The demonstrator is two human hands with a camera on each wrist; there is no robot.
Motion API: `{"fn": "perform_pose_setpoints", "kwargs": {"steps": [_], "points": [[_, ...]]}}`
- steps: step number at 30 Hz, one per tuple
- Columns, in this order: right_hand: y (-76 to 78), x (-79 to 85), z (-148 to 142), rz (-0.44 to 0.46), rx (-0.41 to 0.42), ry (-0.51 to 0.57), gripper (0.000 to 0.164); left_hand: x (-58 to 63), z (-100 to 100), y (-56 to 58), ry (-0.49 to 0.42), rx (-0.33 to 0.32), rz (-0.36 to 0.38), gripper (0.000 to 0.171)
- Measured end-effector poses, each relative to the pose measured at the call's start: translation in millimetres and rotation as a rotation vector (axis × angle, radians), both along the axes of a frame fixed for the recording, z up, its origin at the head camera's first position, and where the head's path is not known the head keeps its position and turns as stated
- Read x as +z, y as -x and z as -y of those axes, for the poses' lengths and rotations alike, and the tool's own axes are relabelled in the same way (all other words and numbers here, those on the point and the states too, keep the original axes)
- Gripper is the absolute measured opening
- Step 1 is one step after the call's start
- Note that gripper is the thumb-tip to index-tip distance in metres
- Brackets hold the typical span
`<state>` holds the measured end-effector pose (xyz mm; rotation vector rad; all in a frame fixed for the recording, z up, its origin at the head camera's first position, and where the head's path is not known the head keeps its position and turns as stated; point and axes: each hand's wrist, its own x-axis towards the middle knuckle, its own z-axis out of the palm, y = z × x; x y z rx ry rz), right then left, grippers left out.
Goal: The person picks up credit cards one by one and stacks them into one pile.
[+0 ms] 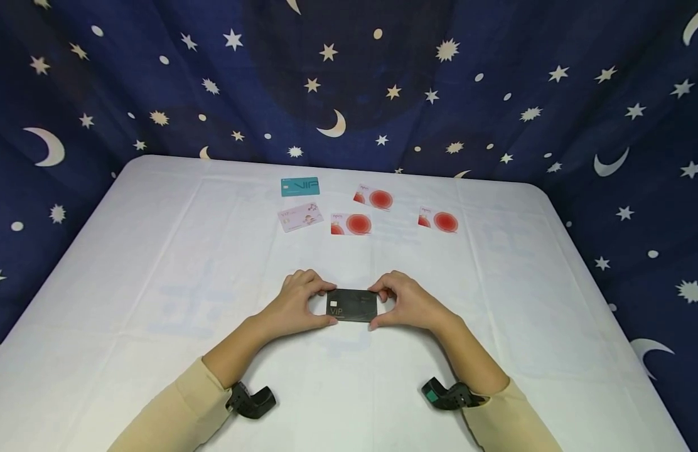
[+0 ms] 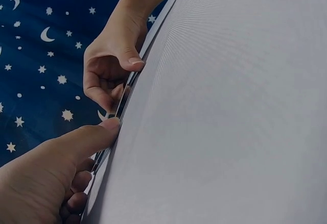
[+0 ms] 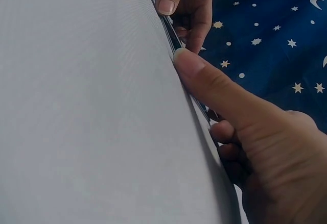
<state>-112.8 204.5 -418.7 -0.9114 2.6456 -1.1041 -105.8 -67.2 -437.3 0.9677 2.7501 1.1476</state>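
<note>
A black VIP card (image 1: 351,306) lies level at the near middle of the table, held at both ends. My left hand (image 1: 300,303) pinches its left end, with the thumb at the near edge and a fingertip at the far edge. The right hand (image 1: 407,301) grips the other end the same way. From the left wrist view, the card (image 2: 122,100) shows almost edge-on between the two hands, close to the tabletop. Seen from the right wrist, my right thumb (image 3: 196,71) presses its near edge. Whether it touches the cloth, I cannot tell.
Beyond the hands lie a teal VIP card (image 1: 300,186), a pink VIP card (image 1: 300,217) and three cards with red circles: one at the back (image 1: 374,197), one nearer (image 1: 351,224), one at right (image 1: 438,220). A white cloth (image 1: 157,351) covers the table; a starry curtain hangs behind.
</note>
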Motion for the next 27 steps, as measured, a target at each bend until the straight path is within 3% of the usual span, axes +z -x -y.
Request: {"fn": "perform_pose_setpoints", "kwargs": {"steps": [27], "points": [[1.6,2.8,-2.2,0.031,0.032,-0.003,0.054,2.6,0.3,0.9,-0.024,0.011,0.074,0.059]]}}
